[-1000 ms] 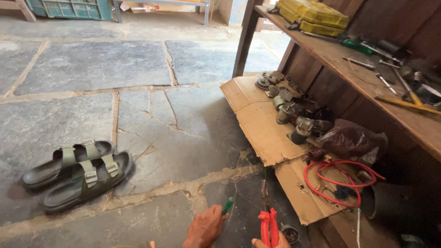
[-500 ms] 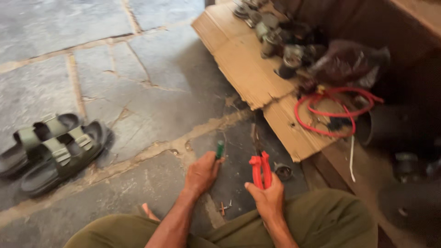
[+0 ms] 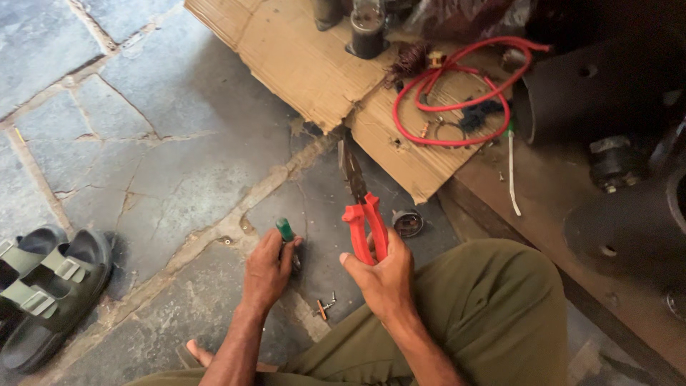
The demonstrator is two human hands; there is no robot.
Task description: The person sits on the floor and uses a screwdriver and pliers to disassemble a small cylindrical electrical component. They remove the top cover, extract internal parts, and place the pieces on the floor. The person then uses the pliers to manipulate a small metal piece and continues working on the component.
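Floor: grey stone slabs with cracked joints, filling the left and centre of the frame; it serves as the work surface, since the person sits low with an olive-trousered knee at lower right.
Cardboard: torn brown sheet at top centre, laid flat under the parts, likely to keep them off the stone.
Sandals: dark pair at lower left edge, side by side, well apart from the work.
Cable: red loop coiled on the cardboard, upper right, near small dark parts (too small to identify).
Right hand: right hand closed around the red handles of the pliers, dark nose pointing up-frame, clear of the floor; handles close together.
Left hand: left hand fingers curled shut on a green-handled screwdriver, held upright, tip hidden against the floor.
Round fitting: small metal ring-shaped piece on the floor just right of the pliers.
Screws: few loose ones between the hands, within easy reach.
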